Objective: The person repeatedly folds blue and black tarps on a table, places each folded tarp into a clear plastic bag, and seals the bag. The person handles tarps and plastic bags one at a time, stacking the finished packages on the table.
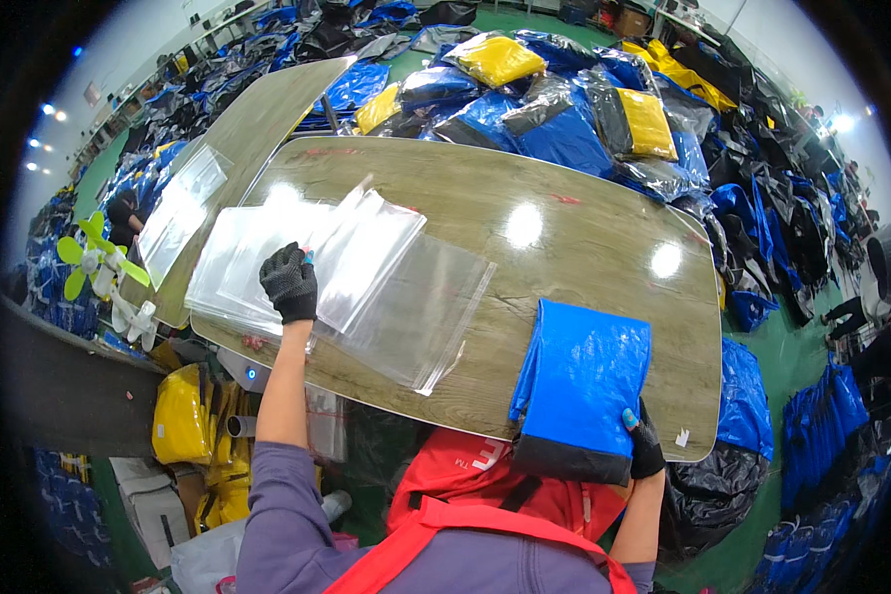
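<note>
Clear plastic bags (386, 238) lie in an overlapping, shiny pile on the left half of the wood-patterned table (564, 257). My left hand (289, 284), in a black dotted glove with bare fingertips, is closed on the film at the pile's middle; the exact edge it pinches is hard to see. At the near right edge of the table rests a folded blue and black bag (586, 371), its black end toward me. My right hand (646, 441), gloved likewise, grips the bag's lower right corner, thumb on top and fingers mostly hidden.
A second table (257, 114) adjoins at the left with more clear film (183, 203). Beside it stands a green-bladed fan (99, 257). Wrapped blue, black and yellow bags (564, 129) are heaped behind the table. Yellow bags (183, 416) sit below left; a blue-black stack (738, 426) stands at right.
</note>
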A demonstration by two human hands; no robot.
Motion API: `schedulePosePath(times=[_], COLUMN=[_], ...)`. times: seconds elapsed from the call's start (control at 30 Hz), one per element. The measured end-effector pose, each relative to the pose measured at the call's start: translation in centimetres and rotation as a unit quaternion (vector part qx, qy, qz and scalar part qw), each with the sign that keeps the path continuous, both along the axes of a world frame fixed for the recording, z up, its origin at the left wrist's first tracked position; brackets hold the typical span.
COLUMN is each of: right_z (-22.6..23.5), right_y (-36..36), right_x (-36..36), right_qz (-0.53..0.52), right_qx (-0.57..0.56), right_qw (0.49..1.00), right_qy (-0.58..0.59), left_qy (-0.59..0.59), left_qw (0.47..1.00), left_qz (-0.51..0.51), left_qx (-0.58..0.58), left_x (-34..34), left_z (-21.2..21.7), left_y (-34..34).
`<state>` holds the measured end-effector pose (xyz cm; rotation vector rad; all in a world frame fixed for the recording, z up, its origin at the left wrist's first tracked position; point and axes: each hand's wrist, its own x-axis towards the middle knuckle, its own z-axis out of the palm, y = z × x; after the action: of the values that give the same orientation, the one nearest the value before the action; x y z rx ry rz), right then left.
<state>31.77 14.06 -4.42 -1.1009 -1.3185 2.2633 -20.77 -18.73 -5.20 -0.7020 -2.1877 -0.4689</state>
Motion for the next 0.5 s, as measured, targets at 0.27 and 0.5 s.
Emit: schedulePosePath(times=[0.27, 0.5], right_z=[-1.5, -2.9], right_y=[0.7, 2.0], right_x=[1.4, 6.4], right_qz=[-0.016, -0.094], right_qx=[0.031, 0.011], right_qw=[0.999, 0.994], right_qy=[-0.011, -0.051], left_qy=[-0.340, -0.447], left_qw=[0.806, 0.832], left_qz=[-0.465, -0.328], left_qx=[-0.135, -0.006], left_x=[13.9, 13.9], left_z=[5.8, 4.3], left_y=[5.5, 9.0])
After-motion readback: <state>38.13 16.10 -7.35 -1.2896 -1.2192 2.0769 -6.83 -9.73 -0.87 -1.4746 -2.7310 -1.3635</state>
